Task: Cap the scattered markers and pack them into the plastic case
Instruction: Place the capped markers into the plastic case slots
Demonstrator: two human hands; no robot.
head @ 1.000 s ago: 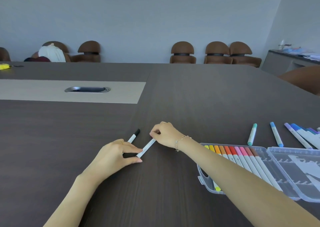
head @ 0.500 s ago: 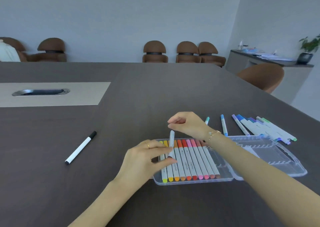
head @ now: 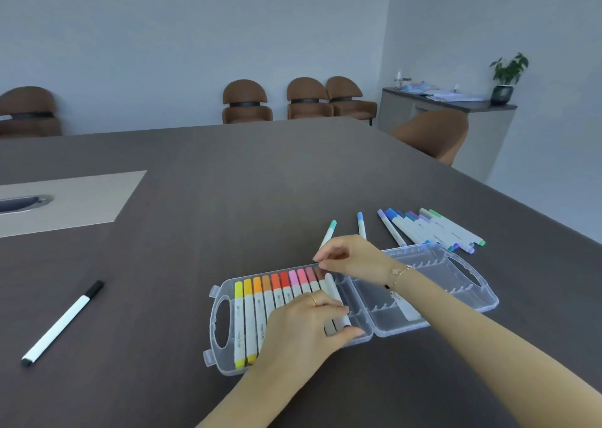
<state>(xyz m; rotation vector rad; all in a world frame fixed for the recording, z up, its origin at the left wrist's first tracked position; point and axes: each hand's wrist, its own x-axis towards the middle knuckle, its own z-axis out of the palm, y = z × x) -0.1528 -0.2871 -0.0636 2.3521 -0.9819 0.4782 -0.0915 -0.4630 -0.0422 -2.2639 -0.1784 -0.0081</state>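
The plastic case (head: 224,356) lies open on the dark counter (head: 228,183), its left tray holding a row of capped markers (head: 260,300) that runs from yellow at the left through orange and red to pink at the right. Both hands work at the right end of that row, where a pale grey marker (head: 333,292) lies in the next slot. The left hand (head: 303,333) rests over the near ends of the markers, its fingers (head: 335,310) bent onto the grey marker's near part and the thumb along the tray's near edge, probably to press it into its clip. The right hand (head: 353,256) reaches across the case, its fingertips pinched together at the marker's far end, most likely steadying that end so it seats level with its neighbours. Whether the marker is fully snapped in cannot be told.

The right tray (head: 456,284) shows bare slots apart from a white slip, so much of the packing is not yet done. Beyond the case, a teal marker (head: 329,232) and a light blue marker (head: 361,225) lie apart from each other on the counter, and a loose bundle of blue, purple and green markers (head: 433,228) lies farther right. A black-capped marker (head: 62,323) lies well apart at the near left. Brown chairs (head: 309,98) stand along the far wall.
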